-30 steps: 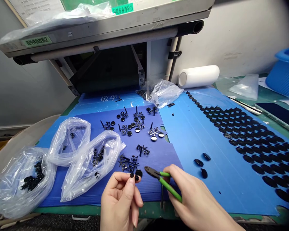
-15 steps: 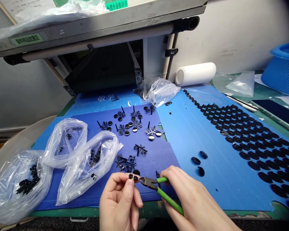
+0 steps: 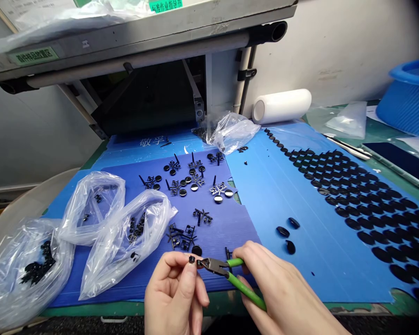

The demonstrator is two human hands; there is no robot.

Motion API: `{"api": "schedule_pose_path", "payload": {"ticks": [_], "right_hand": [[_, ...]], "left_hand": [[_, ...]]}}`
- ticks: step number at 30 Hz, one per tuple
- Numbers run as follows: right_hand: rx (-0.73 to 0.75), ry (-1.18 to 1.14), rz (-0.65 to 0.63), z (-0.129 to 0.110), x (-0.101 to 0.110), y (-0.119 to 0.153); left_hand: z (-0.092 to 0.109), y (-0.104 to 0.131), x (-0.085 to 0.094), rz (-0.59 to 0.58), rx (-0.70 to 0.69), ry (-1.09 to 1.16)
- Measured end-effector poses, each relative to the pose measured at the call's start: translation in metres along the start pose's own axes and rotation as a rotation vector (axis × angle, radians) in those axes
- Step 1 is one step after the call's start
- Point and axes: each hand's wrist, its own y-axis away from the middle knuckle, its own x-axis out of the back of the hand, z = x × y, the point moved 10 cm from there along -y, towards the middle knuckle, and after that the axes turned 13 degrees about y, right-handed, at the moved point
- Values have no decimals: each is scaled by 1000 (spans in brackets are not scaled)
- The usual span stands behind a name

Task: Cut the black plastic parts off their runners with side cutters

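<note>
While three clear plastic bags of black parts (image 3: 101,232) lie at the left of the blue corrugated worktop (image 3: 265,195), the left hand (image 3: 176,293) has its grip pinched on a small black plastic part (image 3: 192,259) near the front edge; green-handled cutting pliers (image 3: 226,274), tips touching it, sit clamped in the right hand (image 3: 282,293)

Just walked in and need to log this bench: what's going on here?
A person's left hand pinches a small black plastic part at the fingertips, while the right hand holds green-handled cutters with the tip right at that part. On the blue board lie more black moulded pieces, rows of black discs and three clear bags with parts.
</note>
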Motion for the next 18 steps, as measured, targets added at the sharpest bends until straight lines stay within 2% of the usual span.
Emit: {"api": "schedule_pose_path", "payload": {"ticks": [8, 18], "right_hand": [[6, 15, -44, -2, -6, 0], [24, -23, -39, -3, -9, 1]], "left_hand": [[0, 1, -1, -2, -9, 19], [1, 2, 0, 20, -17, 13]]}}
